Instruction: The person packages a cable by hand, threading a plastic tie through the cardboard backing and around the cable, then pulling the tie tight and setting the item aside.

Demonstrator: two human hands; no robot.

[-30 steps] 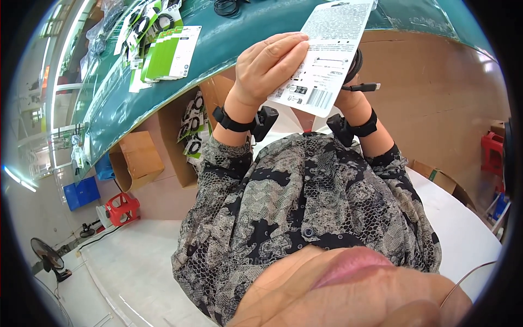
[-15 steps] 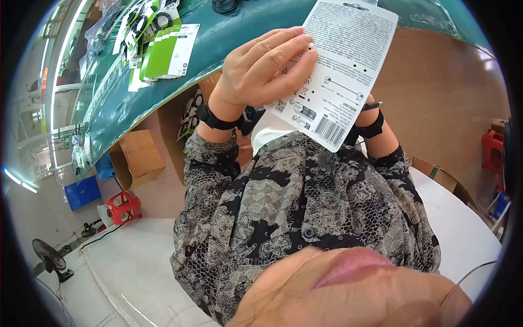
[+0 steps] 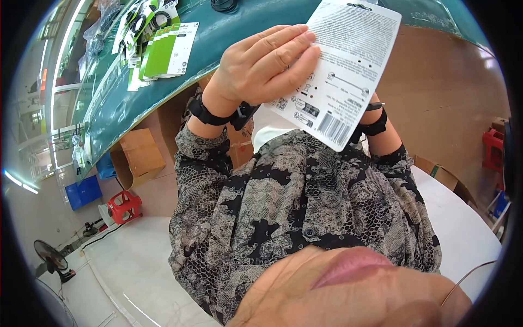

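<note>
A white packaging card (image 3: 354, 60) is held up in front of me, tilted, with small print, line diagrams, a barcode and a hang hole on the side I see. My left hand (image 3: 267, 65) lies over the card's left edge, its fingers close together and their tips against the printed face. Most of my right hand (image 3: 375, 98) is behind the card, so its fingers are hidden. A thin dark pen-like thing (image 3: 376, 106) sticks out beside the card's right edge, near that hand. Black bands circle both wrists.
On the green-covered table (image 3: 212, 41) lie a fanned stack of green and white cards (image 3: 163, 52), packaged black cables (image 3: 140, 23) and a loose black coil (image 3: 223, 5). Below are an open cardboard box (image 3: 141, 155), a blue bin (image 3: 83, 192), a red stool (image 3: 124, 207) and a fan (image 3: 50, 255).
The card and my left hand have shifted slightly to the right. My left forearm has swung a little outward to the left, and less of the pen-like thing shows.
</note>
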